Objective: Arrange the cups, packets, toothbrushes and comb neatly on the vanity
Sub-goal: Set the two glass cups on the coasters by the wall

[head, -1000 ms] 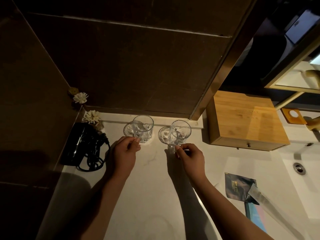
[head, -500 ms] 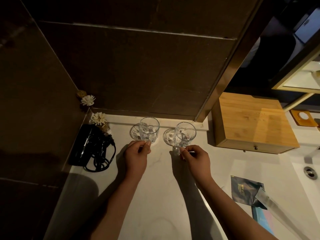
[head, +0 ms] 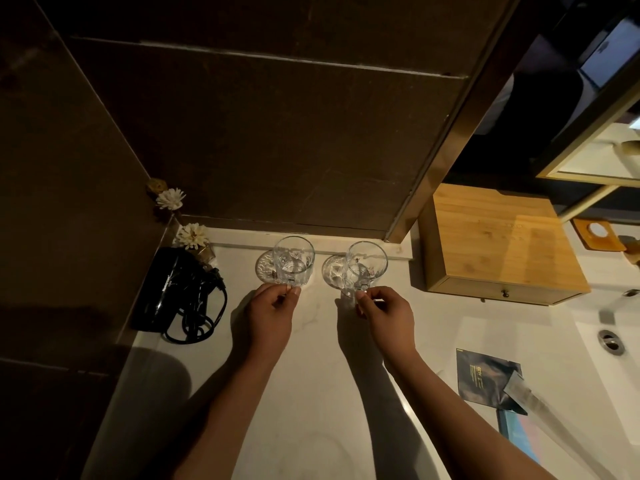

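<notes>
Two glass cups, left cup (head: 293, 259) and right cup (head: 366, 264): rigid, slick, breakable; left hand (head: 272, 315) and right hand (head: 388, 315) each pinching a handle, the safest hold.

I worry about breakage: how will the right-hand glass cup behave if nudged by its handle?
The right cup looks like rigid clear glass, so probably fragile. Upright on a glass coaster, it may slide or clink rather than tip.

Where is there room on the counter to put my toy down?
Bare counter lies between the two forearms, and in front of the wooden box. It is crowded by the hair dryer, the two cups, and the packets.
</notes>
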Tool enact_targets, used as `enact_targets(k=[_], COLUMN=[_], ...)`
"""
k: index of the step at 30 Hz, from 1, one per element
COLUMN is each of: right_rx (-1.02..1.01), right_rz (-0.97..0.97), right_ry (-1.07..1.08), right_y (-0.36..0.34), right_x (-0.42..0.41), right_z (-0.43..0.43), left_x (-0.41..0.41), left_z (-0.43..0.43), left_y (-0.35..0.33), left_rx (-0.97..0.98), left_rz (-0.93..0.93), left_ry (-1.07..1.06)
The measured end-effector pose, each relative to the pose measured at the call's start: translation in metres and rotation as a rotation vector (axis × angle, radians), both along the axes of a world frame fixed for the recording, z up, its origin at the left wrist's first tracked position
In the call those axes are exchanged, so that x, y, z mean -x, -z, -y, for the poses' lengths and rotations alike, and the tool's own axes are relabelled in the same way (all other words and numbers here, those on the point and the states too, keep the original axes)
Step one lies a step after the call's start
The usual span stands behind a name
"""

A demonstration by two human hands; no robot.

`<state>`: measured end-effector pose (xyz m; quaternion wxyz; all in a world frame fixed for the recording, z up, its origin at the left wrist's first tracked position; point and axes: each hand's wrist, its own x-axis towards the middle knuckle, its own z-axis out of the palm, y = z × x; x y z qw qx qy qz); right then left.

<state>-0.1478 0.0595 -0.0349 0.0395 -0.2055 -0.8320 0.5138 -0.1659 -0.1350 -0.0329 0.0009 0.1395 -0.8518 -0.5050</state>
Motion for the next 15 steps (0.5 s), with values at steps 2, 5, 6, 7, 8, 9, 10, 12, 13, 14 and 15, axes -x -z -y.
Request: enact_targets(k=[2,5,6,7,8,9,10,12,13,14,15], right_rx=[-0.019,-0.026,-0.029,-0.033,-0.035,-0.034,-0.032,-0.030,-0.028,-0.026,-0.023], right_rz=[-0.007,-0.002,-0.001,-0.002,-0.004,-0.003,-0.001,0.005,0.006,0.005,0.004], right_ry=[-0.002,0.000,-0.003,-0.006,-0.006,-0.004,-0.001,0.007,0.009,0.011,0.015], right_y=[0.000,-0.001,-0.001,-0.001,-0.001,-0.001,-0.002,-0.001,-0.001,-0.001,-0.001], right_x=[0.001,0.004,0.005,0.005,0.005,0.005,0.005,0.005,0.005,0.005,0.005], right_z=[-0.001,-0.002,-0.002,-0.002,-0.002,-0.002,-0.002,-0.002,-0.002,-0.002,-0.002], left_x=[-0.001,-0.002,-0.003,-0.003,-0.003,-0.003,-0.003,-0.002,-0.001,0.000,0.001], left_z=[0.001,-0.001,-0.001,-0.002,-0.002,-0.001,-0.002,-0.004,-0.005,-0.007,-0.007], left_y=[0.002,-0.003,-0.004,-0.004,-0.004,-0.003,-0.005,-0.009,-0.010,-0.010,-0.009], left_rx=[0.006,-0.018,-0.013,-0.013,-0.022,-0.032,-0.041,-0.052,-0.082,-0.114,-0.126], left_rz=[-0.001,-0.010,-0.007,-0.002,0.002,0.004,0.005,0.016,0.022,0.034,0.037], left_ry=[0.010,0.016,0.020,0.025,0.021,0.018,0.012,0.008,-0.003,-0.013,-0.019])
